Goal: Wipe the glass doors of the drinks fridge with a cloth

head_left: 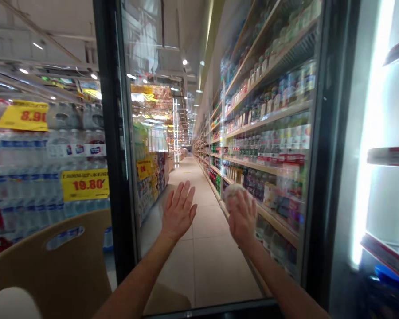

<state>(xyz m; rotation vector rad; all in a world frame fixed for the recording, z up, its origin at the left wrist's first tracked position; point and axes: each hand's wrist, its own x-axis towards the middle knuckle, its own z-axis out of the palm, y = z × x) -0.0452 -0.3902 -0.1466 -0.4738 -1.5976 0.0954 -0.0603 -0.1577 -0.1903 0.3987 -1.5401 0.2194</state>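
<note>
Your two bare hands are raised in front of you, side by side and apart, before a tall glass door with a black frame. Your left hand is spread flat, fingers straight and thumb out to the side, with nothing in its grasp; it looks laid on the glass, though firm contact cannot be made out. Your right hand has a white cloth under its fingers, holding it up at the pane, right of the middle of the door. That hand is blurred, so how tightly it grips is unclear.

In the glass you see a pale tiled floor running far back, with long shelves of bottles and packs along its right side. Whether these are seen through the pane or mirrored in it, you cannot tell.

Beyond the frame on your left stand stacked packs of bottled water, with a yellow price sign reading 19.80. In front of them is a brown chair back with a slot near its top. On your right, a bright light strip stands upright beside white-lit fridge shelves.
</note>
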